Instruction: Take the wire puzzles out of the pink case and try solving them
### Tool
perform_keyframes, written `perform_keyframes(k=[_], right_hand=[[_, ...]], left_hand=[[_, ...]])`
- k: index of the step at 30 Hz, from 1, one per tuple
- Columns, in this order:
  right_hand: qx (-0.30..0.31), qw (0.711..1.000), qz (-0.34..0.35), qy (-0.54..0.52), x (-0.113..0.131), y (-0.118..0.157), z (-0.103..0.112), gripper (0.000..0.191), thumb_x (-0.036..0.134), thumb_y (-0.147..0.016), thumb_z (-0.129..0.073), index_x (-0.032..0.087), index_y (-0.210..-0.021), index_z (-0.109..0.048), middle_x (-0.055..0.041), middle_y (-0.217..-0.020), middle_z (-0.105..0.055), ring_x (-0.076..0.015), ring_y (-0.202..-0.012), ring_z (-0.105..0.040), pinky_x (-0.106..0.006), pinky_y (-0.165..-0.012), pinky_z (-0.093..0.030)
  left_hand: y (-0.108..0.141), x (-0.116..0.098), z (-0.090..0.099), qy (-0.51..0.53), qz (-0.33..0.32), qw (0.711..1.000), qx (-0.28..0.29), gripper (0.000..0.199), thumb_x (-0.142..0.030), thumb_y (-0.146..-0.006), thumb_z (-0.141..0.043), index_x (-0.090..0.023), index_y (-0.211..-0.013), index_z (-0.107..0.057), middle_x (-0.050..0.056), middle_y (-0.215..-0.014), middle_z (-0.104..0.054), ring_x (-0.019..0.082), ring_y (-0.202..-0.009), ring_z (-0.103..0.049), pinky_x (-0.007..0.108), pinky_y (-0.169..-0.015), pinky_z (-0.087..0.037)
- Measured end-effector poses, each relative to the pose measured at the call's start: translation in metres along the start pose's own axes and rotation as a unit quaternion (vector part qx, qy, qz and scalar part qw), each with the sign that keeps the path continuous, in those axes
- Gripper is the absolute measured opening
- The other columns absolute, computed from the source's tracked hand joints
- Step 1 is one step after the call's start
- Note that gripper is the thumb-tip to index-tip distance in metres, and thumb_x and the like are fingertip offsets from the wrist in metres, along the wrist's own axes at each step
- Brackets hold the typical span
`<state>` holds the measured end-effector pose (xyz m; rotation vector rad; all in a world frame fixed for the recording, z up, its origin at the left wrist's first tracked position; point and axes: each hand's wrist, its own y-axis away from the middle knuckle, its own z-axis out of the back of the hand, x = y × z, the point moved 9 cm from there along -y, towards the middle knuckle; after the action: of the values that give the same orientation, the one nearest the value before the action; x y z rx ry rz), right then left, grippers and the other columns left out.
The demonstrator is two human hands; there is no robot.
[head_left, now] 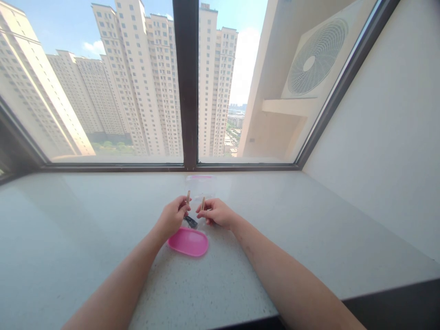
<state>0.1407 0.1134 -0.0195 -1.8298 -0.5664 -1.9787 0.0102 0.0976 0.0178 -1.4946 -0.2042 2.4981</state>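
Between the thumb and fingers of my left hand (174, 214) is a slim tan piece (188, 196), held upright; it looks like a small wooden clip or stick. My right hand (217, 213) pinches a similar tan piece (203, 202), slightly tilted. The two hands are close together but apart. Under and between them lies a small black item (190, 222), partly hidden by my left fingers; its kind is unclear. Nearer to me, a pink oval tray (189, 243) rests on the white counter, its left end beside my left wrist.
A clear plastic bag with a pink zip strip (201, 177) lies behind my hands, close to the window frame (190, 91). The speckled white sill (103, 220) runs along the window. A white wall (385, 137) closes off the right side.
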Motion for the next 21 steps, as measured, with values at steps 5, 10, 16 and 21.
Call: perform_keyframes(k=[5, 10, 16, 21], right_hand=[[0.0, 1.0, 0.012, 0.017, 0.006, 0.002, -0.002, 0.015, 0.022, -0.07, -0.067, 0.014, -0.082, -0.064, -0.0021, -0.07, -0.065, -0.0055, -0.039, -0.047, -0.018, -0.037, -0.037], [-0.007, 0.999, 0.028, 0.026, 0.008, 0.001, -0.003, 0.014, 0.022, -0.071, -0.066, 0.014, -0.082, -0.064, -0.0004, -0.066, -0.063, -0.0052, -0.038, -0.045, -0.017, -0.036, -0.033], [-0.024, 0.999, 0.036, 0.026, 0.012, 0.001, -0.003, 0.01, 0.016, -0.071, -0.062, 0.014, -0.081, -0.063, 0.0029, -0.056, -0.057, -0.0053, -0.038, -0.044, -0.017, -0.037, -0.033], [-0.034, 0.998, 0.04, 0.023, 0.015, 0.002, -0.001, 0.011, 0.014, -0.071, -0.059, 0.013, -0.082, -0.062, 0.0044, -0.051, -0.054, -0.0057, -0.036, -0.044, -0.017, -0.036, -0.035]], left_hand=[[-0.001, 0.001, -0.005, 0.019, 0.008, 0.999, 0.025, 0.025, -0.027, -0.076, -0.048, -0.017, -0.096, -0.059, 0.001, -0.071, -0.062, 0.017, -0.064, -0.06, 0.029, -0.063, -0.046], [0.0, -0.001, -0.009, 0.036, 0.018, 0.998, 0.045, 0.025, -0.027, -0.076, -0.049, -0.015, -0.094, -0.061, 0.001, -0.069, -0.061, 0.015, -0.06, -0.059, 0.027, -0.059, -0.045], [0.0, 0.0, -0.01, 0.074, 0.027, 0.996, 0.043, 0.024, -0.029, -0.075, -0.052, -0.013, -0.091, -0.061, 0.002, -0.067, -0.059, 0.015, -0.055, -0.059, 0.026, -0.055, -0.043], [0.0, -0.001, -0.009, 0.08, 0.027, 0.996, 0.039, 0.025, -0.029, -0.074, -0.053, -0.013, -0.091, -0.062, 0.002, -0.065, -0.059, 0.014, -0.053, -0.057, 0.026, -0.054, -0.043]])
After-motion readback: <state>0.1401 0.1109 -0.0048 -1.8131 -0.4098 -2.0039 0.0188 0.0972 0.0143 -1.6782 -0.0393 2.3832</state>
